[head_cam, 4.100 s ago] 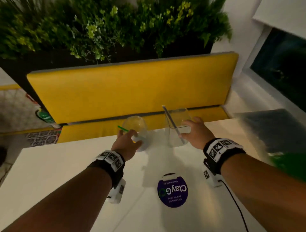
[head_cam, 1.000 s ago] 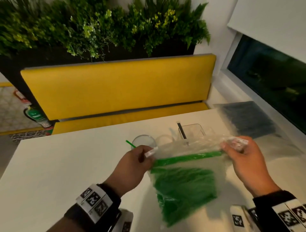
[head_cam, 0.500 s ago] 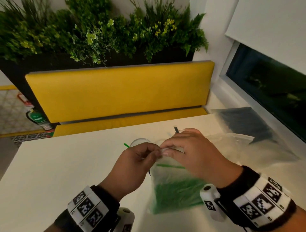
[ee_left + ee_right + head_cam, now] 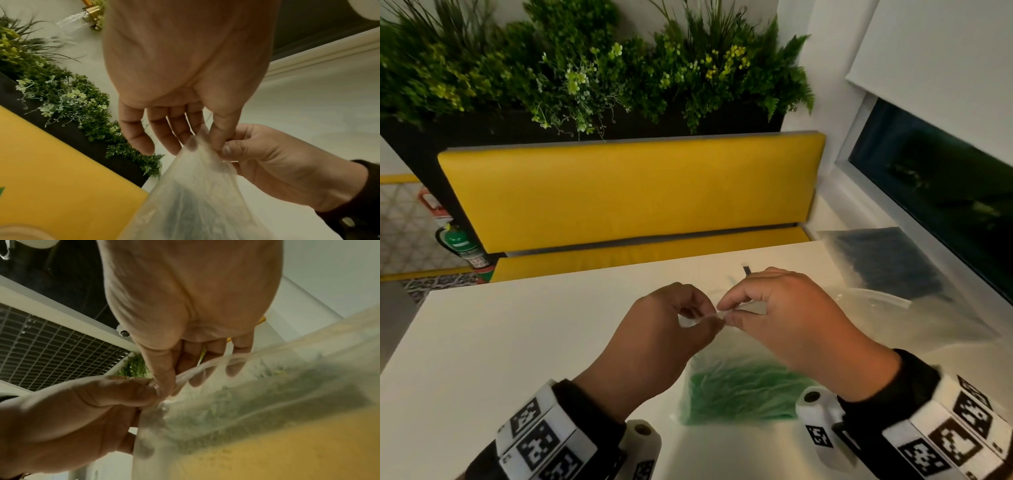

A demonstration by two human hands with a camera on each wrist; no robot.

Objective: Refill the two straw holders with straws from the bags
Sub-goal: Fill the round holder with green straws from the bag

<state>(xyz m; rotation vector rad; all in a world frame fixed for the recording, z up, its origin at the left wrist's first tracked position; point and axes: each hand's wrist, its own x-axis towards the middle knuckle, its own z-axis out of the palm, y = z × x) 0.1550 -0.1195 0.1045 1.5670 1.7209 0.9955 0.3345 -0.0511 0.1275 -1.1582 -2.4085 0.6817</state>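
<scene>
A clear zip bag of green straws hangs over the white table, held up by its top edge. My left hand pinches the bag's top corner between thumb and forefinger. My right hand pinches the zip strip right beside it, fingertips nearly touching the left's. Seen from the left wrist, the bag droops below both hands; the right wrist view shows its zip strip running across my fingers. Both straw holders are hidden behind my hands; only a black straw tip pokes up.
A second clear bag holding dark straws lies at the table's far right by the window. A yellow bench with plants above runs behind the table. The table's left half shows bare white surface.
My right hand slid along the bag's top from the right corner to meet my left hand. The bag now hangs bunched beneath both hands, and my hands cover the holders.
</scene>
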